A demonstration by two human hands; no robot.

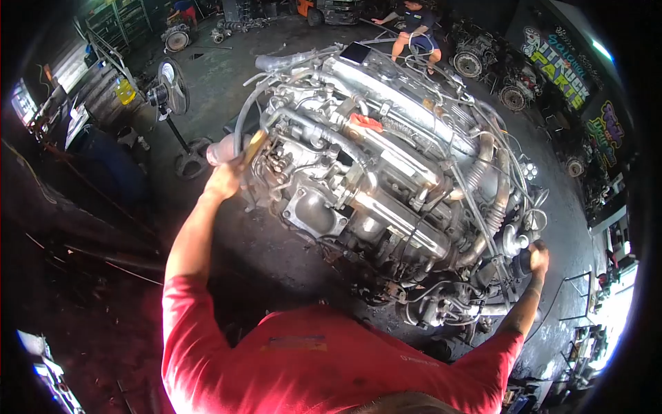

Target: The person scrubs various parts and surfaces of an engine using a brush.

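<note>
A large, dirty engine (386, 172) lies across the floor in front of me, covered in pipes, hoses and wires. My left hand (227, 178) is closed at its left end, around the base of a yellow-brown handle-like piece (256, 145). Right beside those fingers are a pinkish rounded piece (222, 150) and a grey hose (241, 117). At the engine's right end, my right hand (540, 257) is closed against a dark round part (525, 263), next to a pale metal fitting (514, 241). The fingertips of this hand are mostly hidden.
A red cloth-like piece (365, 123) and a dark flat device (355, 53) lie on the engine. A pedestal fan (169, 86) stands left. Behind, another person (416, 31) sits near more engines (469, 63). A metal rack (576, 297) stands right.
</note>
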